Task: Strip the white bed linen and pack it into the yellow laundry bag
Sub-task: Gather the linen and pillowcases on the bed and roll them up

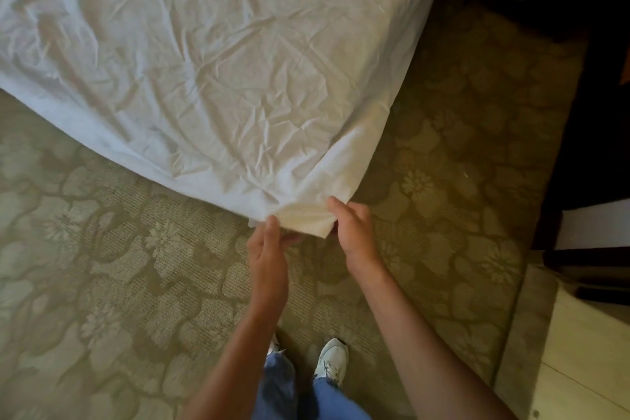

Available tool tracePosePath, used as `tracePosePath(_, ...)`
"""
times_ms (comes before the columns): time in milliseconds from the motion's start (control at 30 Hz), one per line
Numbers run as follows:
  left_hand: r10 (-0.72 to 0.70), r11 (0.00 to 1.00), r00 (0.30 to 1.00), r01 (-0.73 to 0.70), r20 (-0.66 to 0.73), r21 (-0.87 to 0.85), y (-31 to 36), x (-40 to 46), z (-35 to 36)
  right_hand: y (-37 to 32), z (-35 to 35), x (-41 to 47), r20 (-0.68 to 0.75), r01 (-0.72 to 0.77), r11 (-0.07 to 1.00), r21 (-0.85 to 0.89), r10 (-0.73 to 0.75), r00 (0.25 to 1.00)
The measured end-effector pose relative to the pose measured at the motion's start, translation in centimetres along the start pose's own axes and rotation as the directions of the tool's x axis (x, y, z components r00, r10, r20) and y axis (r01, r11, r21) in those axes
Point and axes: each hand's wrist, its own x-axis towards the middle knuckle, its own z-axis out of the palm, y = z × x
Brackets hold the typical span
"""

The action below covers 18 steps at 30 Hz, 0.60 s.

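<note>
Pinched between thumb and fingers of the left hand (269, 249), the near corner of the white sheet (211, 61) is held at its left side. Wrinkled fabric is spread over the bed above, its corner hanging toward the floral carpet (102, 266). Its right side is gripped by the right hand (353, 232), fingers curled onto the cloth. Jeans and a pale shoe (332, 361) are seen below. Dark furniture (579, 112) is seen at far right.

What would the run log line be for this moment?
stage: stripping | left hand: pinches sheet corner | right hand: grips same corner | laundry bag: not in view
</note>
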Motion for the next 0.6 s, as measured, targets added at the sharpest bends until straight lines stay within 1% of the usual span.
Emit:
tracePosePath(33,0.068,0.993,0.997,-0.071,0.037,0.093,-0.7,0.2,-0.2,-0.3,-0.2,0.1,-0.013,-0.008,1.000,-0.008,0.008,1.000)
tracePosePath(67,0.107,0.979,0.990,-0.121,0.093,0.163,-1.4,0.4,-0.4,-0.7,-0.4,0.1,-0.015,-0.022,1.000,-0.019,0.022,1.000)
tracePosePath(100,0.104,0.970,0.984,-0.133,0.145,0.204,-2.0,0.6,-0.3,-1.2,-0.6,0.2,0.001,-0.043,0.998,-0.038,0.043,0.999)
tracePosePath(200,-0.017,0.980,0.960,-0.039,0.279,0.196,-2.3,1.0,0.6,-1.7,-1.1,0.6,0.079,-0.075,0.988,-0.136,0.087,0.993)
tracePosePath(267,-0.068,0.987,0.938,0.013,0.340,0.161,-1.2,1.4,1.9,-2.2,-1.3,0.9,0.091,-0.030,0.967,-0.253,0.055,0.994)
tracePosePath(333,-0.107,0.994,0.922,0.087,0.372,0.071,-0.1,1.1,2.9,-2.7,-1.5,1.0,0.095,0.063,0.902,-0.427,-0.025,0.995)
tracePosePath(367,-0.094,0.996,0.925,0.088,0.368,0.033,0.2,0.9,3.1,-2.8,-1.6,1.1,0.103,0.107,0.860,-0.499,-0.064,0.993)
tracePosePath(400,-0.104,0.995,0.922,0.099,0.373,0.032,0.3,0.7,3.4,-2.9,-1.7,1.1,0.112,0.135,0.825,-0.549,-0.088,0.990)
tracePosePath(433,-0.122,0.992,0.909,0.101,0.398,0.074,0.5,0.6,3.6,-3.0,-1.7,1.3,0.126,0.152,0.801,-0.579,-0.096,0.987)
tracePosePath(467,-0.121,0.992,0.898,0.095,0.424,0.082,0.7,0.5,3.8,-2.9,-1.7,1.5,0.143,0.156,0.779,-0.608,-0.086,0.986)
tracePosePath(500,-0.142,0.990,0.889,0.138,0.434,0.040,0.8,0.5,4.0,-2.8,-1.7,1.8,0.164,0.154,0.765,-0.625,-0.065,0.984)
tracePosePath(567,-0.202,0.972,0.899,0.232,0.388,-0.033,0.8,0.7,4.3,-2.4,-1.8,2.1,0.215,0.145,0.760,-0.634,-0.007,0.977)
tracePosePath(600,-0.236,0.967,0.906,0.256,0.351,-0.011,0.9,0.9,4.6,-2.2,-2.1,2.1,0.231,0.143,0.775,-0.616,0.004,0.973)
